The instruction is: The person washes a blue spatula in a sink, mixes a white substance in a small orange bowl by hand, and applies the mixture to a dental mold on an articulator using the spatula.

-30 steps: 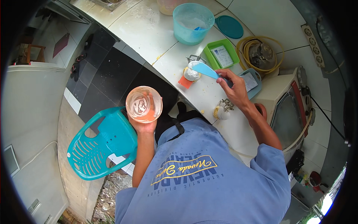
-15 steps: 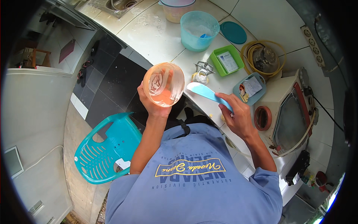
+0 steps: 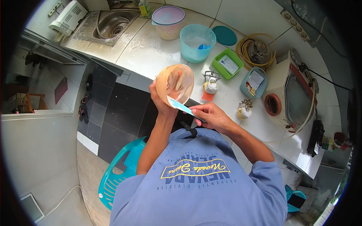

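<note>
White tiled counter (image 3: 158, 52) beside steel sink (image 3: 109, 24); left hand (image 3: 160, 100) grips bowl (image 3: 175, 84), right hand (image 3: 211, 116) apparently pinches spatula (image 3: 181, 106).

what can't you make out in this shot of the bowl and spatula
- Head view: the spatula handle is hidden inside the right hand.
- The left hand palm is hidden behind the orange bowl.
- What the bowl's pale smeared contents are: too blurred to tell.
- The teal chair is partly covered by the person's shirt.

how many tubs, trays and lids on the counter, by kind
round tubs: 2, a teal one and a cream one with a purple lid
small trays: 2, green and blue
loose lids: 1, teal
total: 5
</note>
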Demonstrator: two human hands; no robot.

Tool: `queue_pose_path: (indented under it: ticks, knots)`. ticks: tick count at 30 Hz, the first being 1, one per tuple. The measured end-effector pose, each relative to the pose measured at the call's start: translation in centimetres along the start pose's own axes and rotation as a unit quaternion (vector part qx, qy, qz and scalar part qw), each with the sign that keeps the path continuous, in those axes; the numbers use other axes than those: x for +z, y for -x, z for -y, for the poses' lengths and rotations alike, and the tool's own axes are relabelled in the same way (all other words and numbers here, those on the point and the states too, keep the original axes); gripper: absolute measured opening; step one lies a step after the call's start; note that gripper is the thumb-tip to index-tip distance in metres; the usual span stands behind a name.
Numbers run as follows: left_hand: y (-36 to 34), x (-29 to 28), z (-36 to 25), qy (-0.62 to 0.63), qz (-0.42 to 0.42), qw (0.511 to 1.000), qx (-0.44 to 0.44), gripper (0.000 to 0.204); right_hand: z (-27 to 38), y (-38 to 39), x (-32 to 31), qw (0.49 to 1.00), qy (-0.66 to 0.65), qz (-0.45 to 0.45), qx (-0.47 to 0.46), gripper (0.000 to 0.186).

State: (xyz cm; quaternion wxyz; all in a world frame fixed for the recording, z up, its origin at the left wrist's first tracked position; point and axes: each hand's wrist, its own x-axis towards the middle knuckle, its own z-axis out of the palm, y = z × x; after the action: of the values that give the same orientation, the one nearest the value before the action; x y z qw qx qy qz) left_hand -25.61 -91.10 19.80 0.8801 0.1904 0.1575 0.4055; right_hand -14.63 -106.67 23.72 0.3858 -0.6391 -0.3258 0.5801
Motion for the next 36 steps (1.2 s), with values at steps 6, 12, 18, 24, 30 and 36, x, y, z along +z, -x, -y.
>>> queue_pose_path:
  ticks: [6,12,18,24,30,36]
  knots:
    - [-2.4,-2.4,-1.4,0.142,-0.002,0.981,-0.129,0.074,6.2,1.7,-0.2,0.932,0.171,-0.217,-0.236,0.031]
    - [-1.8,0.1,-3.4,0.131,0.075,0.96,-0.234,0.076,7.5,1.8,0.0,0.749,0.513,-0.285,-0.308,0.04]
    - [-4.1,2.1,-4.6,-0.004,0.026,0.953,-0.302,0.059,12.2,2.1,-3.1,0.541,0.741,-0.241,-0.316,0.04]
    - [-5.2,2.9,-5.0,-0.036,0.057,0.963,-0.261,0.041,12.5,0.6,-6.9,0.583,0.724,-0.269,-0.254,0.033]
    - [-6.9,2.3,-2.0,0.004,0.078,0.98,-0.183,0.043,6.5,-0.4,-5.7,0.805,0.49,-0.275,-0.193,0.027]
    - [-6.1,3.9,-1.5,0.074,0.098,0.983,-0.14,0.056,7.0,-0.1,-1.2,0.887,0.323,-0.268,-0.193,0.023]
